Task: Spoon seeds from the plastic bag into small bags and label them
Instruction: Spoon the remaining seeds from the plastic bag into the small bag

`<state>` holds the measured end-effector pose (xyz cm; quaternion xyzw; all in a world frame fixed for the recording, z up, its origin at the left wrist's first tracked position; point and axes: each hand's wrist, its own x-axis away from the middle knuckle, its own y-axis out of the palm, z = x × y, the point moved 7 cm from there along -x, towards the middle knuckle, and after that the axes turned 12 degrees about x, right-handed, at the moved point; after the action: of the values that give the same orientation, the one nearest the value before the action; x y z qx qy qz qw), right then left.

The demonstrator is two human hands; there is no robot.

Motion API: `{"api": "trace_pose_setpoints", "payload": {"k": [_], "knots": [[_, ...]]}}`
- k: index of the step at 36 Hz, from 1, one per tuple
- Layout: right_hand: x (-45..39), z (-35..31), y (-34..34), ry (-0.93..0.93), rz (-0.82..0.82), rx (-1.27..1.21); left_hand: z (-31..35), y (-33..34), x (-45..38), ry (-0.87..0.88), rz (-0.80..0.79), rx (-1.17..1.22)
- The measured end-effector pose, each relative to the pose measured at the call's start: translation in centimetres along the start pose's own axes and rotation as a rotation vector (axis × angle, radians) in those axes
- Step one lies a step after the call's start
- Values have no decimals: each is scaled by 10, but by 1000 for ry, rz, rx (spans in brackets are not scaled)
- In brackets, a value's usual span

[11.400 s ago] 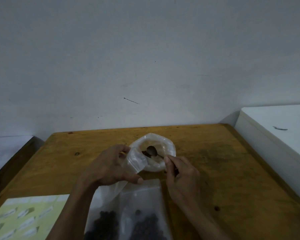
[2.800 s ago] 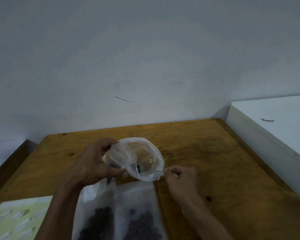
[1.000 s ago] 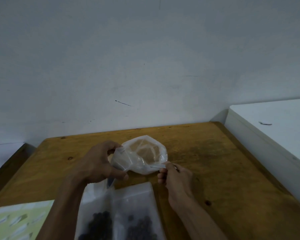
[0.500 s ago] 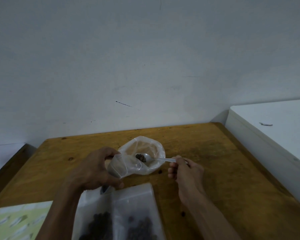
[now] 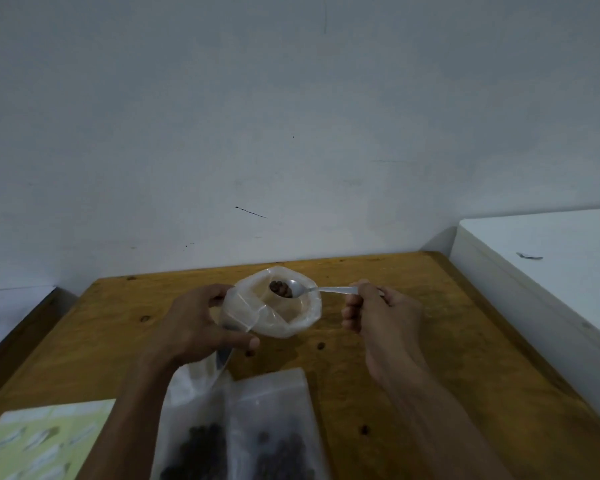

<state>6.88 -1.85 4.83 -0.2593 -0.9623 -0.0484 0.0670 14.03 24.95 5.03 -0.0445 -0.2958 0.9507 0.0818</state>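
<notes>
- Gripping the handle of a metal spoon [image 5: 310,290], the right hand [image 5: 378,311] has its fingers curled round the handle's end, thumb side up.
- The spoon lies roughly level, its bowl over the mouth of the plastic bag [image 5: 281,311] and heaped with a small pile of dark seeds [image 5: 280,289].
- The left hand [image 5: 196,325] holds the plastic bag's near-left edge, thumb stretched along the underside and fingers curled over the top, keeping the mouth wide and round.
- The same left hand also grips a small clear bag [image 5: 238,315], which sits against the plastic bag's left side; I cannot tell whether any seeds are in it.
- Through the plastic bag's thin wall only the tan of the wooden table [image 5: 413,358] shows; no seeds inside it are visible apart from those on the spoon.
- Two clear filled bags [image 5: 243,434] lie flat side by side at the near edge of the table, each with a dark cluster of seeds in its lower part.
- One pale green label sheet [image 5: 39,441] rests at the near-left corner, carrying rows of whitish labels too blurred to count.
- A few loose dark seeds or specks lie on the table near the hands.
- One white cabinet top [image 5: 551,258] stands beside the table on the right.
</notes>
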Motion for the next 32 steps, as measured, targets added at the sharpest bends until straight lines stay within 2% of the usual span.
{"api": "trace_pose_setpoints", "payload": {"k": [9,11,16,20,23,30,32], "knots": [[15,-16,25,-125,-58,74,2,4,-2,-13,23,20],[19,-21,31,-226,-70,151,3,4,-1,5,51,25],[36,-38,54,-656,-149,558,10,6,-5,12,114,53],[37,-41,52,-786,-113,564,14,8,-11,25,166,76],[33,-39,38,-739,-51,502,15,11,-15,28,190,107],[5,-20,-27,-392,229,189,18,21,-22,2,232,182],[-5,-12,-44,-333,292,190,20,24,-23,-2,246,191]]}}
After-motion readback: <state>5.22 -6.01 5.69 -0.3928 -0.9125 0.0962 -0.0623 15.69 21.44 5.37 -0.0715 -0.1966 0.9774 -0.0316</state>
